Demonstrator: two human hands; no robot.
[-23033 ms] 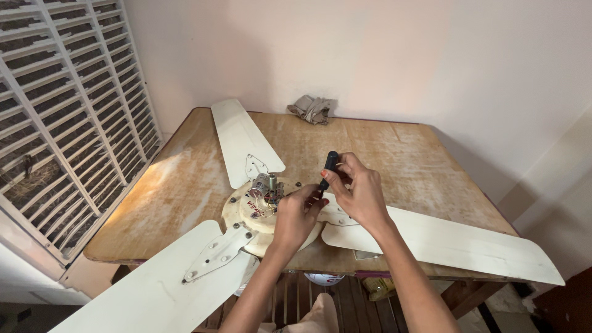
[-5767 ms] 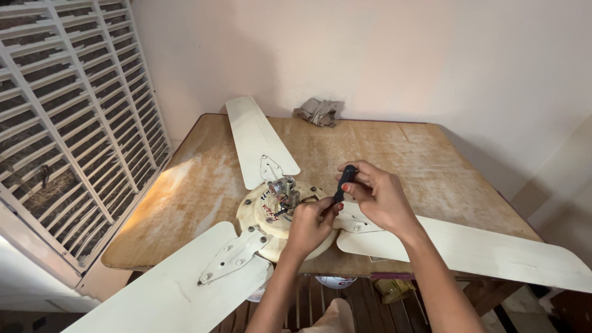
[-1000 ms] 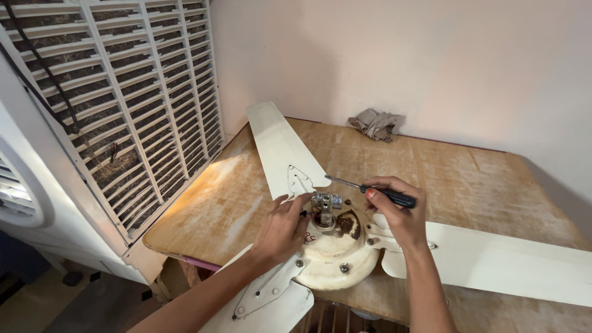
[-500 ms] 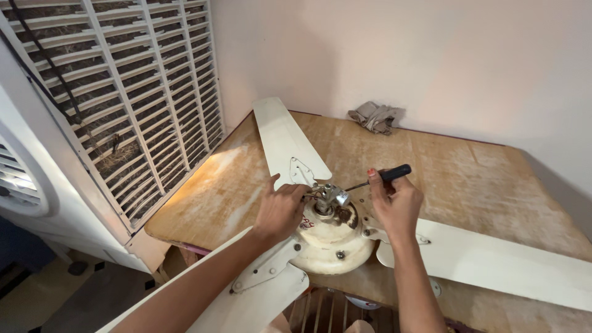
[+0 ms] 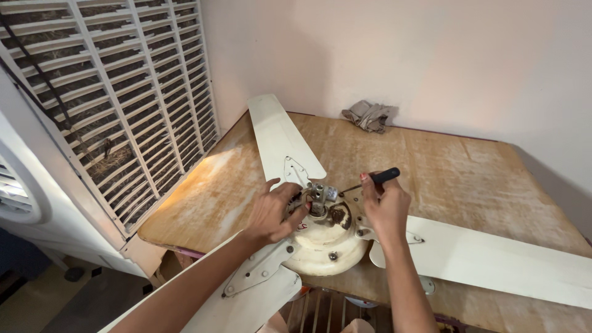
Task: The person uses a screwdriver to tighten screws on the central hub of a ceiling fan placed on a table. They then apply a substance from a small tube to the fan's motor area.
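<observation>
At the near edge of the worn brown wooden tabletop, the right hand keeps a closed grip on a slim screwdriver with a black handle, its thin metal shaft slanting down and left toward the grey metal terminal block on top of the fan's hub. The left hand rests on the left side of that hub, fingers curled against the block and the parts just beside it; whether this grip pinches anything there, I cannot tell. Both hands work over the cream, round motor housing of a ceiling fan, which lies near the tabletop's front edge and partly overhangs it. From the housing 3 long cream blades spread out: 1 blade toward the far left corner, 1 blade toward the right edge, 1 blade past the front edge. A crumpled grey rag sits at the far edge against the wall. Beside the left edge stands a white louvred cooler panel.
</observation>
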